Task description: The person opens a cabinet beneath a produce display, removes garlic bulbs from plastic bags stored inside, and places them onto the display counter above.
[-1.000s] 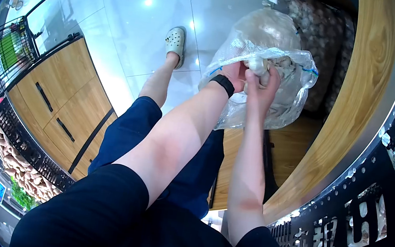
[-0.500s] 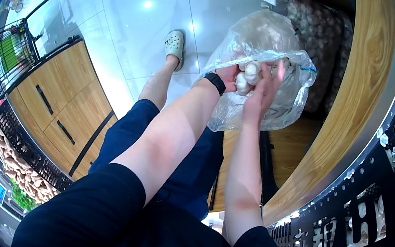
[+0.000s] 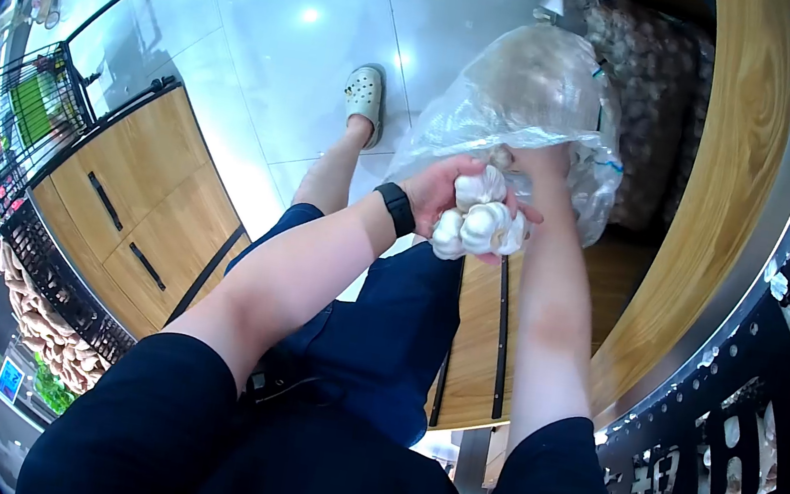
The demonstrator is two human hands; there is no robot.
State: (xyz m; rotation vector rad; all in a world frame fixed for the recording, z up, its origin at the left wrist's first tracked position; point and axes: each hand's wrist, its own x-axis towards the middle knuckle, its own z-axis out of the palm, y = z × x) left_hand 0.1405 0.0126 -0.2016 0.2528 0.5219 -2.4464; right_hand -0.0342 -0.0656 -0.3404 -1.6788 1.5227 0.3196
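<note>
Several white garlic bulbs (image 3: 485, 221) rest in my left hand (image 3: 435, 192), which wears a black wristband and cups them, palm up, in front of the bag. A clear plastic bag (image 3: 530, 79) hangs open toward me, with more garlic showing at its mouth. My right hand (image 3: 541, 158) reaches into the bag opening; its fingers are hidden by the plastic, and what they touch cannot be made out.
Mesh sacks of garlic (image 3: 641, 110) stand behind the bag, beside a curved wooden counter edge (image 3: 726, 193). A black perforated rack (image 3: 740, 447) curves along the right. Wooden drawers (image 3: 134, 200) and a wire cart (image 3: 30, 110) are at left.
My left hand has come out of the bag toward me and now holds more bulbs. My right hand has gone from beside the bulbs into the bag.
</note>
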